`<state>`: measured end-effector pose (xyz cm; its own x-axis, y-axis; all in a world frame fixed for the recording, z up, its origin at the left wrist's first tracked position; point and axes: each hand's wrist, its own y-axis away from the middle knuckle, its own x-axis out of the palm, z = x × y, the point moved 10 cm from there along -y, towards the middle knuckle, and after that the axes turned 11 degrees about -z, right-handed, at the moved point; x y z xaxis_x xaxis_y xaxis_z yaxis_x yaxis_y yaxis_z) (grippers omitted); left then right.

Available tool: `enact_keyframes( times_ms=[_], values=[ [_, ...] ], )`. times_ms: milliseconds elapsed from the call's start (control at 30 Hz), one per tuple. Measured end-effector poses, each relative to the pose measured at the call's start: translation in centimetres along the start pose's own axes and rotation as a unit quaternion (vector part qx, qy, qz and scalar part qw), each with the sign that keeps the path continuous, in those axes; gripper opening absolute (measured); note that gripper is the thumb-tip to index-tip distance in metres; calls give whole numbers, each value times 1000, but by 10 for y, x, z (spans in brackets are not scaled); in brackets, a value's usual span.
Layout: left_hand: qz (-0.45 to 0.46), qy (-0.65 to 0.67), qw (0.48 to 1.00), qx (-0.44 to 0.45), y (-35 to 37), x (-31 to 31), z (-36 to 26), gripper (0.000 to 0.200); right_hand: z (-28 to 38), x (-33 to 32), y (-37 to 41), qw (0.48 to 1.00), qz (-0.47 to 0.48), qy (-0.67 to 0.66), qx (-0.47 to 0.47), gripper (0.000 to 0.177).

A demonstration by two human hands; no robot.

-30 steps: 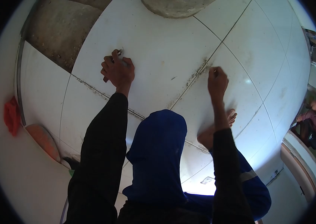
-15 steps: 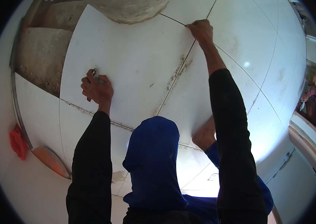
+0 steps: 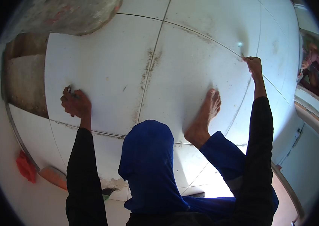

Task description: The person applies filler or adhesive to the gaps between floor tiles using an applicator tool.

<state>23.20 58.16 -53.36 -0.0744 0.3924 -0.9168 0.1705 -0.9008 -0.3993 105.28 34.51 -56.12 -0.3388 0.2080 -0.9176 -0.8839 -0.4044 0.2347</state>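
Large white floor tiles [image 3: 103, 64] with dark, dirty joints lie under both hands. My left hand [image 3: 76, 103] rests on a tile at the left, its fingers curled around a small dark object that I cannot make out. Far to the right, my right hand [image 3: 254, 67] is closed in a pinch, fingertips down at a joint [image 3: 219, 44] between tiles. Whatever it grips is too small to name. Dark grit [image 3: 149, 69] runs along another joint between the two hands.
My bare foot [image 3: 206, 113] stands on a tile. A large round-edged, stained object [image 3: 65, 17] sits at the upper left, near an untiled, rough patch [image 3: 27, 83]. Something red [image 3: 25, 167] lies by the left wall. Another person [image 3: 314, 71] is beyond the right-hand edge.
My right hand has moved right and nearer along the tiles to a different joint, still pinched. My left hand stays on its tile, fingers curled. The view has shifted, and more of my foot shows.
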Motion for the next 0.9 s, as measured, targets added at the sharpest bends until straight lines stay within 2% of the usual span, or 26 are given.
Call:
enact_keyframes(
  times_ms=[67, 100, 167, 200, 233, 267, 300, 367, 400, 433, 533, 633, 733, 800, 900],
  values=[
    [4, 12, 1000, -2, 2, 1, -5, 43, -16, 1, -8, 996, 57, -44, 59, 23],
    [3, 6, 1000, -6, 2, 1, -3, 42, -19, -4, -12, 996, 52, -43, 64, 23],
    [0, 4, 1000, -9, -1, 0, -1, 42, -5, -5, -24, 996, 68, 56, 29, 23],
    [2, -1, 1000, -8, -1, 0, -1, 42, -43, -1, -52, 987, 87, 103, 89, 19],
    [5, -7, 1000, -10, 0, 1, 0, 42, -41, -8, -46, 987, 82, 103, 87, 19],
    [4, -3, 1000, -14, 0, 1, 1, 42, -44, -35, -39, 969, 2, 237, 73, 22],
    [2, -4, 1000, -10, -1, -1, 0, 41, -41, -61, -30, 926, -78, 366, 58, 28],
    [3, -3, 1000, -12, -1, -1, 0, 41, -60, -69, -25, 955, -104, 257, 103, 39],
    [0, 0, 1000, -9, -1, -1, 0, 42, -53, -67, -19, 944, -137, 279, 108, 40],
    [-2, 3, 1000, -1, -1, -1, -1, 42, -36, -56, -9, 945, -122, 292, 86, 41],
    [2, -19, 1000, 0, -1, -1, -2, 43, 35, -16, 15, 947, -146, 285, 28, 31],
    [3, -9, 1000, 1, -1, -2, -2, 42, 109, 21, 48, 954, -153, 255, -28, 31],
    [1, -11, 1000, -4, -1, -3, -2, 42, 165, 37, 85, 967, -137, 201, -70, 27],
    [-3, -8, 1000, 0, 0, -2, -1, 42, 192, 47, 101, 979, -93, 148, -107, 21],
    [-9, 8, 1000, 9, 1, -7, -5, 42, 190, 54, 97, 994, -48, 70, -67, 26]
  ],
)
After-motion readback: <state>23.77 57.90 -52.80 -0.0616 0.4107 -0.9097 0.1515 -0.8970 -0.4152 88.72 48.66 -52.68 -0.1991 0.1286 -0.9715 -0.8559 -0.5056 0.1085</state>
